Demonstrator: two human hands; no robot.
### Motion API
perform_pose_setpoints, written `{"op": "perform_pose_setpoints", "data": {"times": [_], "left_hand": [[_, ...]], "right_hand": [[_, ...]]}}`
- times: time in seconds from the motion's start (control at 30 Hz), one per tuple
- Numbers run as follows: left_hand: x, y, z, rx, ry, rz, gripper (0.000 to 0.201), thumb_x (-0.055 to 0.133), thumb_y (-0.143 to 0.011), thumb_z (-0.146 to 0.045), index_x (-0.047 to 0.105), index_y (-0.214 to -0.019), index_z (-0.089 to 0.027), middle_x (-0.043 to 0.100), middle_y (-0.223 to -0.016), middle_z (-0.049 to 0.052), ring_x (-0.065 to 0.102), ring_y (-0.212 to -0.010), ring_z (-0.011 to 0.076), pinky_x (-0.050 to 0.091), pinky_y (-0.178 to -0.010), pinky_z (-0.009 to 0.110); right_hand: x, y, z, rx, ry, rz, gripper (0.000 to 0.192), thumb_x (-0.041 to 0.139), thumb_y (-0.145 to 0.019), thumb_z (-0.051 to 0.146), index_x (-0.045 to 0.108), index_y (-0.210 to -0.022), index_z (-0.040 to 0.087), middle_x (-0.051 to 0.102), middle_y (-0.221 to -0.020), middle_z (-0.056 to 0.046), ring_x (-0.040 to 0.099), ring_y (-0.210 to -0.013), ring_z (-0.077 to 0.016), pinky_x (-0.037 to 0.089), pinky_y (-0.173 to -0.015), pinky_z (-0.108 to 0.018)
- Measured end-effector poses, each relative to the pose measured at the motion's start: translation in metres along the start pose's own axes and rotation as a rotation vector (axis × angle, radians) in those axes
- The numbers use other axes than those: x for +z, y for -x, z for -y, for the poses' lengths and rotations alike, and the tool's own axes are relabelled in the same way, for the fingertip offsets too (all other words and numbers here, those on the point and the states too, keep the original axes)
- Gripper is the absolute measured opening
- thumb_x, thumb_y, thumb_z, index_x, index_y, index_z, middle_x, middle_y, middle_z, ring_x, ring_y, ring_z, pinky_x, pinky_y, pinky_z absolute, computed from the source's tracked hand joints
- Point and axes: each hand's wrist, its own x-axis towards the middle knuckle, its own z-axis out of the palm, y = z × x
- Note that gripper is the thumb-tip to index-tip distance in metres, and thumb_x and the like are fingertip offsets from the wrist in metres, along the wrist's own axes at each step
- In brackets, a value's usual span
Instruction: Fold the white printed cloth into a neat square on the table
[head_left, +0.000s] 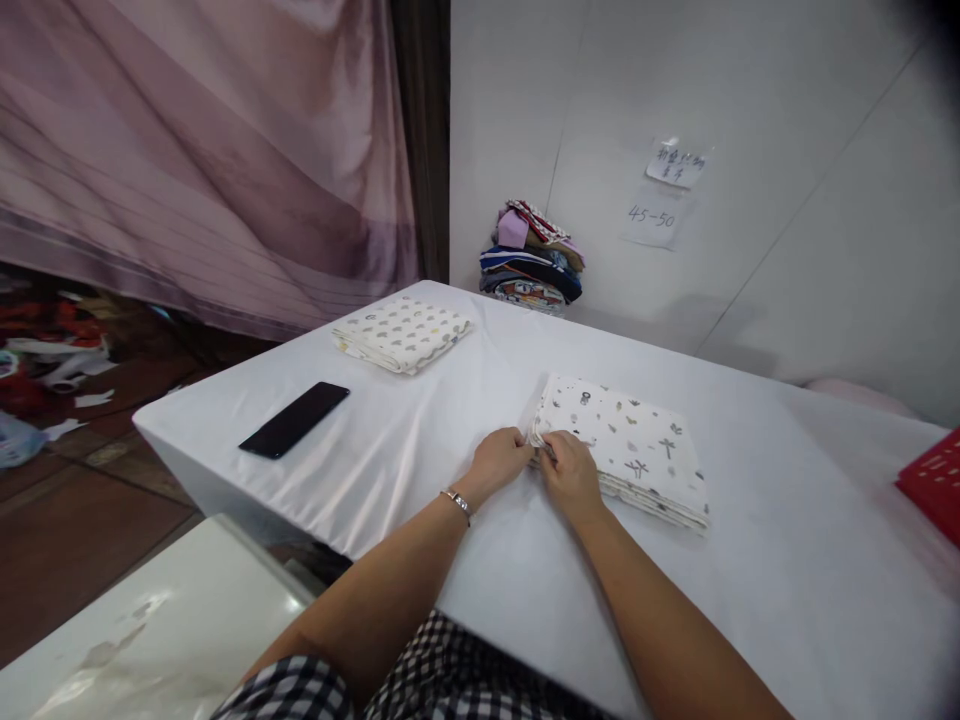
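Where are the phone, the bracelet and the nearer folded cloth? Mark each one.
Phone [295, 420]: head view, middle of its dark face.
Bracelet [459, 503]: head view, middle of its visible band.
Nearer folded cloth [621, 436]: head view, middle of its printed top.

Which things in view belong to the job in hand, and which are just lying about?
Belongs to the job:
folded plant-print cloth, with left hand and right hand at its corner
white tablecloth beneath
probably the folded cloth with heart-like prints

Apparently lying about:
black phone
stack of folded fabrics
red perforated container, partly out of frame
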Motion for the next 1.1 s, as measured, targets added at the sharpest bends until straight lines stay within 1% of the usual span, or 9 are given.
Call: {"op": "perform_pose_setpoints", "data": {"times": [0.2, 0.43, 0.63, 0.8, 0.9, 1.0, 1.1], "left_hand": [[0.001, 0.000, 0.001, 0.003, -0.012, -0.003, 0.013, 0.051, -0.072, -0.027, 0.059, -0.066, -0.018, 0.064, -0.071, 0.003, 0.052, -0.063, 0.0147, 0.031, -0.054, 0.024], [-0.001, 0.000, 0.002, 0.012, 0.016, 0.030, 0.011, 0.051, -0.071, -0.025, 0.059, -0.066, -0.018, 0.064, -0.071, 0.002, 0.052, -0.064, 0.0143, 0.031, -0.053, 0.023], [-0.004, -0.001, 0.002, -0.003, 0.013, 0.055, 0.012, 0.051, -0.071, -0.026, 0.057, -0.065, -0.018, 0.062, -0.065, 0.001, 0.051, -0.061, 0.0140, 0.031, -0.053, 0.024], [-0.006, -0.002, -0.001, 0.015, -0.032, 0.046, 0.011, 0.052, -0.070, -0.025, 0.058, -0.064, -0.018, 0.063, -0.068, 0.002, 0.052, -0.063, 0.0150, 0.032, -0.054, 0.025], [-0.010, -0.002, -0.001, 0.015, -0.014, 0.065, 0.009, 0.053, -0.067, -0.024, 0.057, -0.063, -0.018, 0.062, -0.067, 0.002, 0.052, -0.064, 0.0151, 0.032, -0.055, 0.024], [-0.014, -0.004, 0.000, 0.012, 0.035, 0.119, 0.017, 0.052, -0.070, -0.031, 0.055, -0.059, -0.018, 0.058, -0.062, 0.001, 0.050, -0.061, 0.0147, 0.031, -0.054, 0.024], [-0.016, -0.006, 0.002, 0.004, 0.088, 0.141, 0.034, 0.047, -0.075, -0.046, 0.052, -0.057, -0.018, 0.055, -0.059, 0.001, 0.048, -0.058, 0.0146, 0.031, -0.052, 0.025]], "right_hand": [[0.003, 0.001, -0.002, -0.020, 0.011, 0.012, 0.016, 0.044, -0.085, 0.019, 0.057, -0.094, 0.018, 0.061, -0.091, -0.008, 0.054, -0.085, -0.0212, 0.038, -0.074, -0.032], [0.006, 0.001, 0.000, -0.011, 0.088, 0.082, 0.015, 0.043, -0.086, 0.018, 0.058, -0.088, 0.018, 0.059, -0.086, -0.007, 0.051, -0.083, -0.0214, 0.035, -0.072, -0.032], [0.006, 0.002, -0.002, -0.027, 0.060, 0.052, 0.017, 0.043, -0.085, 0.018, 0.058, -0.094, 0.018, 0.059, -0.089, -0.007, 0.050, -0.083, -0.0208, 0.035, -0.070, -0.032], [0.005, 0.000, 0.003, -0.014, 0.150, 0.084, 0.014, 0.044, -0.084, 0.013, 0.057, -0.086, 0.019, 0.058, -0.083, -0.006, 0.048, -0.080, -0.0208, 0.033, -0.068, -0.032], [0.006, 0.000, 0.007, -0.017, 0.186, 0.091, 0.013, 0.046, -0.084, 0.013, 0.057, -0.087, 0.019, 0.058, -0.083, -0.006, 0.048, -0.080, -0.0210, 0.032, -0.068, -0.032], [0.008, 0.000, 0.008, -0.025, 0.207, 0.077, 0.014, 0.047, -0.084, 0.013, 0.058, -0.090, 0.018, 0.059, -0.086, -0.006, 0.048, -0.081, -0.0213, 0.032, -0.068, -0.032], [0.009, 0.002, 0.009, -0.031, 0.212, 0.070, 0.014, 0.046, -0.084, 0.012, 0.058, -0.088, 0.017, 0.058, -0.085, -0.006, 0.048, -0.080, -0.0211, 0.032, -0.067, -0.032]]}}
